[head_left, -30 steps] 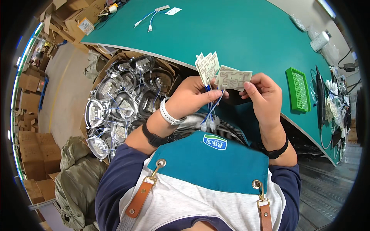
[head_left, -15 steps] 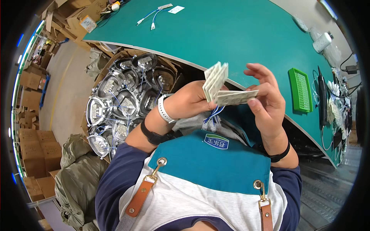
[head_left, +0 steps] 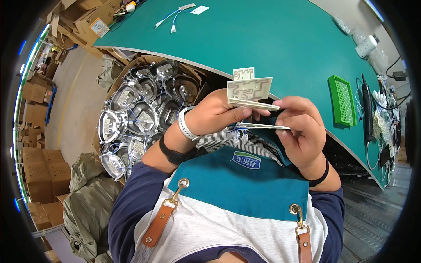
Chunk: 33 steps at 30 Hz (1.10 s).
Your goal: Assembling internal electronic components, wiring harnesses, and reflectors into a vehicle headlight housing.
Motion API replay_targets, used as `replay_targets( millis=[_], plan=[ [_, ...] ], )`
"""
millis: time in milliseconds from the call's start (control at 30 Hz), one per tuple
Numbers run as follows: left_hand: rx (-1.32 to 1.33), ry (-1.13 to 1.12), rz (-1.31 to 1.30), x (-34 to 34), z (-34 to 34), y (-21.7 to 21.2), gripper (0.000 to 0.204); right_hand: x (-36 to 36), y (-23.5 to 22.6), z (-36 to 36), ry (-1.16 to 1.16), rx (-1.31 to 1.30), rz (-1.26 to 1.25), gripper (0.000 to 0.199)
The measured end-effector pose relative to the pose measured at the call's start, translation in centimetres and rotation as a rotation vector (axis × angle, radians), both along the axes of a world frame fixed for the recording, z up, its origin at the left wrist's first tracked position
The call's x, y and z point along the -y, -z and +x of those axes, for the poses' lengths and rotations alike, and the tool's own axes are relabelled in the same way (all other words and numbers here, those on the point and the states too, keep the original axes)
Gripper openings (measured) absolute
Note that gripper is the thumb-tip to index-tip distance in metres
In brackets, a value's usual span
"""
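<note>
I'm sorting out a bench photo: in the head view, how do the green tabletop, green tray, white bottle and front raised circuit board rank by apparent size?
Largest to smallest:
1. Green tabletop
2. Green tray and front raised circuit board: too alike to rank
3. White bottle

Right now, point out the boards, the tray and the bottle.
Boards (head_left: pixel 249 89): head view, patterned face of a raised one above the left hand (head_left: pixel 220 112).
Tray (head_left: pixel 337 105): head view, left green wall.
Bottle (head_left: pixel 365 47): head view, white body below the cap.
</note>
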<state>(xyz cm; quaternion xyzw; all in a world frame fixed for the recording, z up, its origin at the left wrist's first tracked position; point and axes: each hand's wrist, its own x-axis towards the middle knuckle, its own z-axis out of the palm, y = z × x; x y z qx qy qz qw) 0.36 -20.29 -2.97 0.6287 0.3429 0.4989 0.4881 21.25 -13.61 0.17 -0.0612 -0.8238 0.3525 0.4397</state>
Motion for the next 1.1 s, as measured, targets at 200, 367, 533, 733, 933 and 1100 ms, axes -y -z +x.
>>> replay_targets(
  millis=[200,367,533,733,933,1100],
  plan=[
    [-0.121,-0.114,0.192,0.0,-0.1,0.3,0.026,-0.6,0.2,-0.7,0.071,-0.03,0.026,0.013],
    [-0.059,-0.04,-0.098,0.5,-0.6,0.5,0.039,-0.4,1.2,-0.9,0.032,-0.091,-0.275,0.006],
    [0.112,-0.05,0.016,0.2,0.6,0.1,0.032,-0.7,1.5,-0.8,0.0,-0.167,-0.398,0.004],
    [0.172,-0.013,0.036,0.3,0.6,0.0,0.034,-0.6,1.7,-0.6,-0.036,-0.137,-0.471,0.003],
    [0.163,-0.003,0.057,0.5,0.6,0.3,0.034,-0.9,1.5,-1.3,-0.023,-0.2,-0.315,0.004],
    [0.109,0.052,0.029,0.1,0.3,0.7,0.034,-0.8,1.7,-1.1,-0.115,-0.161,-0.597,0.006]
  ],
)
